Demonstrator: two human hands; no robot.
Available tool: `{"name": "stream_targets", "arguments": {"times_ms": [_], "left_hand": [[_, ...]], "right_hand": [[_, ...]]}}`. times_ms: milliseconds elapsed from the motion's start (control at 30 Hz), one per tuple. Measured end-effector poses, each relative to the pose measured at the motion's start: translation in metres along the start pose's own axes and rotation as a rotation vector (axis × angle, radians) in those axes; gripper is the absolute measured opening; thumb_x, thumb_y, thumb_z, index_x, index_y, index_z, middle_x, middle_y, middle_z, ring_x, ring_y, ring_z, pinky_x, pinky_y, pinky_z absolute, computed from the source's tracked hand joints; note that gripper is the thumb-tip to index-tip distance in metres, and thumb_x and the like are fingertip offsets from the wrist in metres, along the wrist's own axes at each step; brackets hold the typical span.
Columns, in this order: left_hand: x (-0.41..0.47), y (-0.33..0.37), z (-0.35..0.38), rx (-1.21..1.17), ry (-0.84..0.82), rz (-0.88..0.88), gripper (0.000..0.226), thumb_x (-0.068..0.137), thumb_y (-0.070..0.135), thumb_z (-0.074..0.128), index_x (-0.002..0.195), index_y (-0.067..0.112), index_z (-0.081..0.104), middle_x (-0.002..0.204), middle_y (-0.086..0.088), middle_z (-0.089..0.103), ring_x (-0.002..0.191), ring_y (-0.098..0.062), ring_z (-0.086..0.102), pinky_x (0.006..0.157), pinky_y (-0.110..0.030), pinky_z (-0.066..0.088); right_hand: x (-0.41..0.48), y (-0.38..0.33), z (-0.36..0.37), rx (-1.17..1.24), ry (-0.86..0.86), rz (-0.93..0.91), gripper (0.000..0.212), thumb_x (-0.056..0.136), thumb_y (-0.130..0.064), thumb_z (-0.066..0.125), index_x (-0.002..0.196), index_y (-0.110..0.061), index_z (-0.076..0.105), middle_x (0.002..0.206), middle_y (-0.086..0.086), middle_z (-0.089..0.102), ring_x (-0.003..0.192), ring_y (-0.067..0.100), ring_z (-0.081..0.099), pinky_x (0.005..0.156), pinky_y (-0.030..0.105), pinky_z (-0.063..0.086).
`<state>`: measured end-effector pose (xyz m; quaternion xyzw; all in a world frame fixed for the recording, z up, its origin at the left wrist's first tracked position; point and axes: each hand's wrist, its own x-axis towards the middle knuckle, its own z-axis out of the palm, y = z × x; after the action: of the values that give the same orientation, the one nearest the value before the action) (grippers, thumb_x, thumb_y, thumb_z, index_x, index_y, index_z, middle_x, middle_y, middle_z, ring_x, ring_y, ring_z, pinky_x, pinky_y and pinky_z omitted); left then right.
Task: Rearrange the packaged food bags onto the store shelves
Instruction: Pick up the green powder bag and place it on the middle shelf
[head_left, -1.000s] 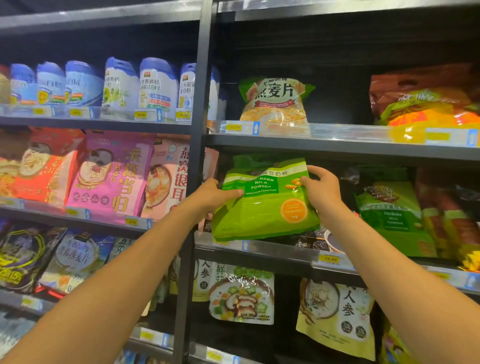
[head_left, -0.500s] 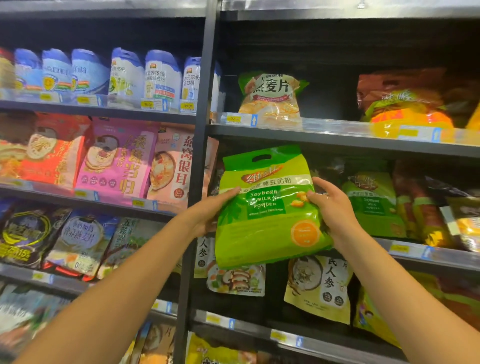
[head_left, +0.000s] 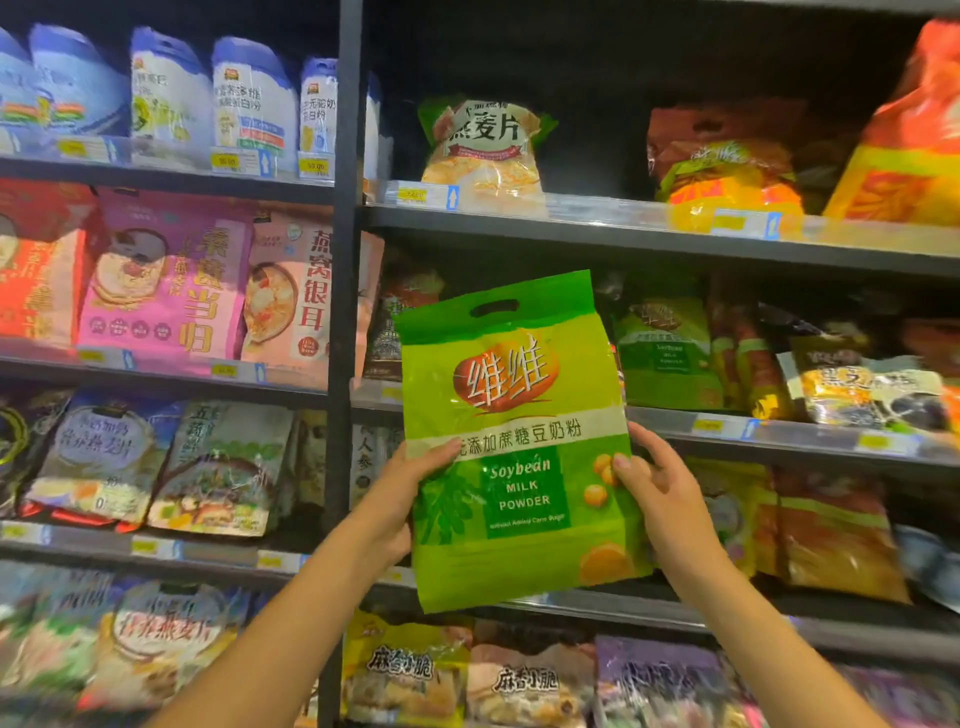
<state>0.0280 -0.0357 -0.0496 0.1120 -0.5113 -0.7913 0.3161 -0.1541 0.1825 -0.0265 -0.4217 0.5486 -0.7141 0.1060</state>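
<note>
The soybean milk powder bag (head_left: 519, 441) is a bright green pouch with a die-cut handle slot near its top. It carries a red oval logo with white Chinese characters, a pale band of text across the middle, and a dark green panel reading "Soybean Milk Powder". It is upright with its front to the camera, its top leaning slightly left, held in the air before the right-hand shelf bay. The left hand (head_left: 410, 483) grips its left edge and the right hand (head_left: 660, 488) its right edge, thumbs on the front. Behind it, a matching green bag (head_left: 667, 353) stands on the shelf (head_left: 779, 434).
</note>
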Motion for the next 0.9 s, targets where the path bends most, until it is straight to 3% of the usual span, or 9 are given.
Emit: {"name": "stream_targets", "arguments": {"times_ms": [100, 167, 233, 267, 400, 533, 733, 833, 900], "left_hand": [[-0.001, -0.023, 0.008, 0.005, 0.034, 0.034, 0.084, 0.065, 0.031, 0.097, 0.138, 0.013, 0.059, 0.128, -0.021, 0.071, 0.115, -0.041, 0.071, 0.101, -0.066, 0.052], [-0.004, -0.035, 0.021, 0.012, 0.046, 0.038, 0.067, 0.076, 0.025, 0.087, 0.136, 0.011, 0.062, 0.122, -0.02, 0.074, 0.11, -0.039, 0.073, 0.091, -0.058, 0.06], [-0.006, -0.046, 0.036, 0.041, 0.035, 0.051, 0.064, 0.077, 0.024, 0.084, 0.136, 0.009, 0.062, 0.118, -0.02, 0.076, 0.106, -0.038, 0.075, 0.085, -0.052, 0.063], [-0.006, -0.054, 0.045, 0.053, 0.031, 0.048, 0.065, 0.076, 0.024, 0.084, 0.135, 0.008, 0.062, 0.117, -0.019, 0.076, 0.105, -0.038, 0.075, 0.085, -0.051, 0.063], [-0.006, -0.077, 0.075, 0.088, 0.03, 0.02, 0.067, 0.073, 0.028, 0.085, 0.133, 0.008, 0.062, 0.114, -0.017, 0.078, 0.102, -0.036, 0.076, 0.081, -0.048, 0.064], [-0.005, -0.106, 0.112, 0.09, 0.014, -0.015, 0.065, 0.073, 0.026, 0.085, 0.131, 0.012, 0.061, 0.112, -0.016, 0.078, 0.1, -0.034, 0.077, 0.089, -0.051, 0.061], [-0.009, -0.158, 0.163, 0.121, -0.014, -0.063, 0.067, 0.075, 0.025, 0.089, 0.133, 0.012, 0.059, 0.115, -0.017, 0.077, 0.101, -0.036, 0.076, 0.087, -0.051, 0.062], [-0.009, -0.182, 0.188, 0.133, -0.024, -0.092, 0.071, 0.074, 0.027, 0.091, 0.135, 0.013, 0.057, 0.117, -0.017, 0.077, 0.105, -0.038, 0.075, 0.092, -0.056, 0.059], [-0.008, -0.193, 0.206, 0.149, -0.021, -0.092, 0.063, 0.075, 0.025, 0.085, 0.131, 0.013, 0.059, 0.113, -0.016, 0.078, 0.101, -0.036, 0.076, 0.086, -0.051, 0.061]], "right_hand": [[-0.023, 0.013, -0.023, -0.078, -0.085, 0.086, 0.076, 0.071, -0.058, 0.086, 0.134, -0.027, 0.06, 0.119, -0.004, 0.075, 0.112, 0.016, 0.071, 0.093, 0.037, 0.057], [-0.036, 0.023, -0.038, -0.122, -0.159, 0.148, 0.055, 0.082, -0.033, 0.086, 0.128, -0.022, 0.058, 0.103, -0.01, 0.077, 0.1, 0.005, 0.073, 0.081, 0.024, 0.058], [-0.047, 0.032, -0.05, -0.089, -0.203, 0.2, 0.04, 0.085, 0.0, 0.076, 0.115, -0.013, 0.055, 0.085, -0.007, 0.07, 0.083, 0.003, 0.071, 0.071, 0.021, 0.059], [-0.053, 0.038, -0.059, -0.097, -0.192, 0.225, 0.038, 0.083, 0.006, 0.074, 0.111, -0.012, 0.055, 0.084, -0.005, 0.068, 0.081, 0.004, 0.071, 0.07, 0.022, 0.06], [-0.073, 0.044, -0.09, -0.069, -0.075, 0.271, 0.028, 0.084, -0.002, 0.077, 0.103, -0.013, 0.059, 0.088, -0.005, 0.07, 0.086, 0.009, 0.074, 0.072, 0.031, 0.064], [-0.092, 0.048, -0.129, -0.044, 0.001, 0.337, 0.035, 0.075, -0.014, 0.081, 0.104, -0.01, 0.061, 0.089, -0.006, 0.076, 0.089, 0.017, 0.078, 0.07, 0.039, 0.065], [-0.123, 0.071, -0.198, -0.059, 0.105, 0.418, 0.029, 0.083, -0.002, 0.079, 0.108, -0.003, 0.065, 0.098, 0.01, 0.078, 0.083, 0.022, 0.079, 0.06, 0.037, 0.064], [-0.132, 0.08, -0.23, -0.019, 0.116, 0.436, 0.036, 0.076, -0.006, 0.082, 0.108, -0.002, 0.065, 0.099, 0.014, 0.074, 0.082, 0.022, 0.079, 0.057, 0.038, 0.064], [-0.134, 0.083, -0.25, -0.016, 0.113, 0.449, 0.047, 0.068, -0.016, 0.085, 0.109, -0.003, 0.066, 0.102, 0.014, 0.077, 0.088, 0.027, 0.079, 0.062, 0.041, 0.065]]}}
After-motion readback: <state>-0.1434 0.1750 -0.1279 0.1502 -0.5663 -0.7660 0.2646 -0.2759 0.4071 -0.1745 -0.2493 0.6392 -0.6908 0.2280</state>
